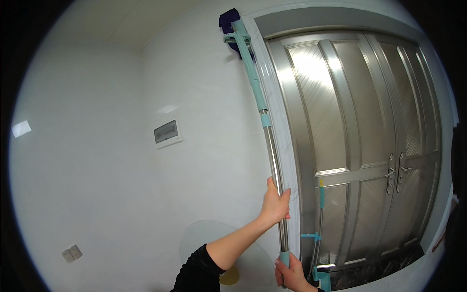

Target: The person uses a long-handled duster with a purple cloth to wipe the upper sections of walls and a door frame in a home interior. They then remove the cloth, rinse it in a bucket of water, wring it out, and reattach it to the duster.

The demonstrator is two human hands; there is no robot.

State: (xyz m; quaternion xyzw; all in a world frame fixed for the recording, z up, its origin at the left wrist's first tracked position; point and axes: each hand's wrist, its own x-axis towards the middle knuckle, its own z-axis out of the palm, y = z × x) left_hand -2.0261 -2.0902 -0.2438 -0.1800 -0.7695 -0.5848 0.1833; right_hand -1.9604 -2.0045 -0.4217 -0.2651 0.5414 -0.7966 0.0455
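A long mop with a steel pole and a pale green plastic head (248,67) stands almost upright before me. A dark purple cloth (229,18) covers its end and rests against the white wall, high up beside the door frame. My left hand (275,202) is closed around the middle of the steel pole (273,153). Lower down, my right hand (290,272) grips the green handle end (284,257) of the same pole.
Right of the mop stand metal double doors (328,109) with lever handles (390,172). A teal dustpan (324,280) and a long-handled tool (321,215) lean there. A round glass tabletop (204,233) lies below. The wall holds an electrical box (166,131) and sockets (72,253).
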